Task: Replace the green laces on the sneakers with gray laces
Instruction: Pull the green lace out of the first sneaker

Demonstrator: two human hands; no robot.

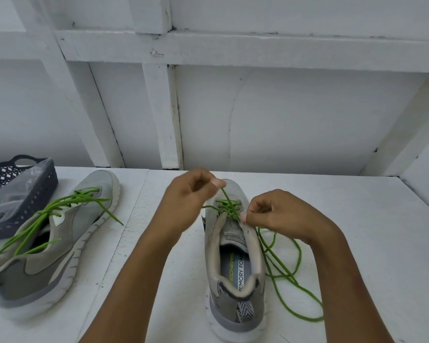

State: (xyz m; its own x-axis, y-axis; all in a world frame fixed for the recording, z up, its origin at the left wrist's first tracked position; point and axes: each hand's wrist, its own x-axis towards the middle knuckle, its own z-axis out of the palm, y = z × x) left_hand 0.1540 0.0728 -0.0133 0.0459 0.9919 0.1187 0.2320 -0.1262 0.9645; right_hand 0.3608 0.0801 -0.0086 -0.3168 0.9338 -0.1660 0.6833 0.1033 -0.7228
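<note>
Left hand (193, 191) and right hand (278, 211) pinch green lace (229, 206) over white table (357, 219), white-framed wall (307, 107) behind.

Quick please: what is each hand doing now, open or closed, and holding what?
Left hand: closed, fingers pinching the green lace.
Right hand: closed, fingers pinching the same green lace.

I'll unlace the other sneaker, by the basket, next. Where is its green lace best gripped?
Pinch the loose end of its green lace that pokes past the sole's right edge onto the table, coming in from the right. That end lies free and untied, its tip clear of the sneaker and the basket.
</note>
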